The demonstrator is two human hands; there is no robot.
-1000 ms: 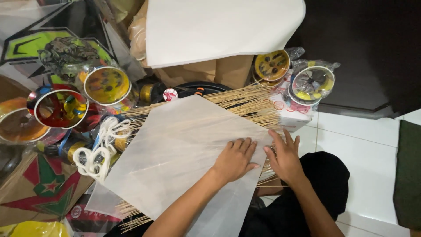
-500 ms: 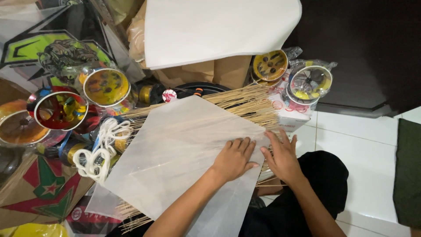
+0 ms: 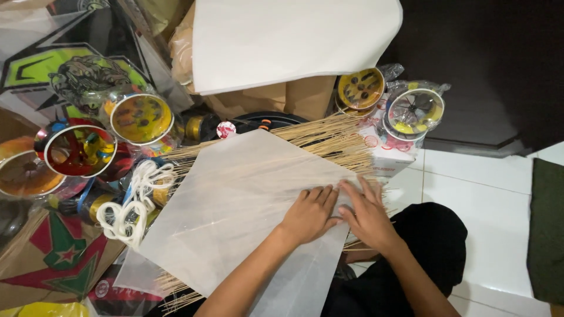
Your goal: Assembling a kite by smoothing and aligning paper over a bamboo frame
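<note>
Head view, looking straight down, and I see both hands pressed flat on a translucent white paper sheet (image 3: 235, 211) that lies as a diamond across the middle of the frame. My left hand (image 3: 309, 212) rests palm down near the sheet's right corner, fingers spread and pointing toward the upper right; it grips nothing, only pressing on the paper. My right hand (image 3: 370, 214) lies just beside it, touching or nearly touching it at the fingers, also open and flat, with its fingertips at the sheet's right edge. Neither hand is closed around anything.

Under the sheet runs a bundle of thin bamboo sticks (image 3: 329, 138), fanning out past the paper at the upper right and showing again at the lower left edge of the sheet. Left of the sheet lies a coil of white string (image 3: 132, 202). Further to the left of the frame stand round string spools: one with a yellow face (image 3: 141, 119), one with a red face (image 3: 73, 149). At the upper right of the sheet are two more spools in clear wrapping (image 3: 414, 111). A large white paper (image 3: 288, 38) is draped over brown cardboard at the top centre. White floor tiles (image 3: 487, 176) fill the right side, with a dark green cloth (image 3: 546, 217) at the right edge.
</note>
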